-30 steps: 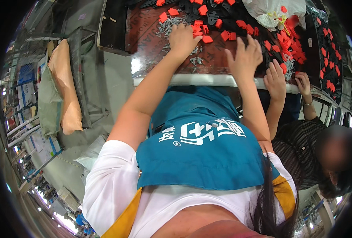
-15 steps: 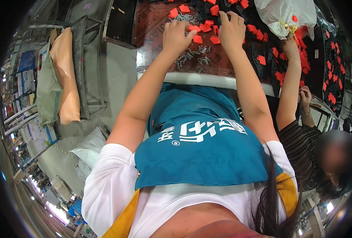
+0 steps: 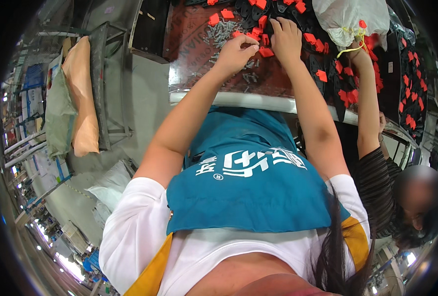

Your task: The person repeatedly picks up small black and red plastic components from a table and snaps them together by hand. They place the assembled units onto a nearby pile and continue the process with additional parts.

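My left hand (image 3: 235, 55) hovers over the dark red tabletop (image 3: 199, 81), its fingers curled and the thumb drawn toward the index finger. Whatever is in that pinch is too small to make out. Small metal springs (image 3: 219, 33) lie heaped behind it, and a few more are scattered below. Several red plastic pieces (image 3: 266, 52) lie between my hands. My right hand (image 3: 286, 43) reaches farther back, fingers extended and bent over flat black plastic parts (image 3: 248, 12). The fingers look slightly apart, with nothing visible in them.
At right, a co-worker's hand (image 3: 361, 58) is by a white plastic bag (image 3: 350, 19) with a yellow tie. More black parts with red pieces (image 3: 410, 93) lie beyond. A dark box (image 3: 150, 32) stands at the table's left. A white padded edge (image 3: 248, 100) runs along the near side.
My left hand has moved slightly right and nearer to me, its fingers now more curled. My right hand's fingers have drawn closer together. The co-worker's arm has shifted a little.
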The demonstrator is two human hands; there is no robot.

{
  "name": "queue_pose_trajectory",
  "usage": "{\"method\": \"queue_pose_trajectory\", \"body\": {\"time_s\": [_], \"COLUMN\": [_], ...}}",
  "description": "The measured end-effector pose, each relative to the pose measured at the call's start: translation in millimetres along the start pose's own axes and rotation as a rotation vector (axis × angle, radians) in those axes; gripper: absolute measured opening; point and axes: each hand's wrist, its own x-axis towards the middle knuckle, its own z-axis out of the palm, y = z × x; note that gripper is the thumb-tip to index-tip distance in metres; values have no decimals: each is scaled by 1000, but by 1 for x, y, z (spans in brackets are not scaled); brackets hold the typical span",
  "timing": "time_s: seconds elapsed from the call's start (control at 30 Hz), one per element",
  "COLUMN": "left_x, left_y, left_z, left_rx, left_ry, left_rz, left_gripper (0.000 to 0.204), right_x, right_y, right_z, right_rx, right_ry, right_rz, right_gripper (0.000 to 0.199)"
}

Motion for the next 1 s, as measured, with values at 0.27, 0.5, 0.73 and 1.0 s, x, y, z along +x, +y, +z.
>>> {"method": "queue_pose_trajectory", "body": {"time_s": [0.27,0.5,0.73,1.0], "left_x": [-18,-46,-95,-114], "left_y": [14,7,-22,-5], "left_z": [-22,-21,-45,-37], "left_rx": [364,271,-175,-394], "left_ry": [372,142,204,141], "left_rz": [552,137,-245,-352], "left_gripper": [33,35,17,19], "right_x": [34,-26,-78,-65], "right_y": [-30,-47,-75,-84], "right_z": [-71,-86,-81,-90], "right_rx": [552,783,592,713], "right_ry": [-13,-443,-648,-623], "right_rz": [148,414,-74,76], "right_gripper": [21,17,10,11]}}
